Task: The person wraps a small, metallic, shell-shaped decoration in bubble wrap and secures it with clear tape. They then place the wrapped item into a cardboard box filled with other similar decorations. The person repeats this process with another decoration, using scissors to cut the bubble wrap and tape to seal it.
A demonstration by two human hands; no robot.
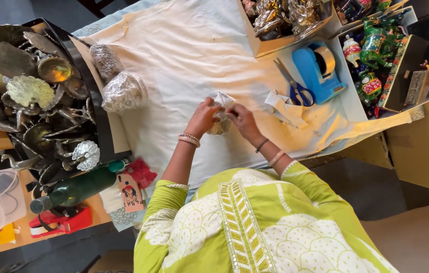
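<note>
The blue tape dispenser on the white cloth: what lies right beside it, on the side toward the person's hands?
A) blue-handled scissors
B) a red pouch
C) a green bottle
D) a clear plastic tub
A: the blue-handled scissors lie on the white cloth right next to the blue tape dispenser, between it and the hands; the green bottle lies far off by the tray of metal pieces.

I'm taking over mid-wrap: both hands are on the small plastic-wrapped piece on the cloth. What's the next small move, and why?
Probably hold the wrapped piece shut with the left hand and reach the right hand to the blue tape dispenser. Both hands pinch the loose wrap, and no tape shows on it.
</note>
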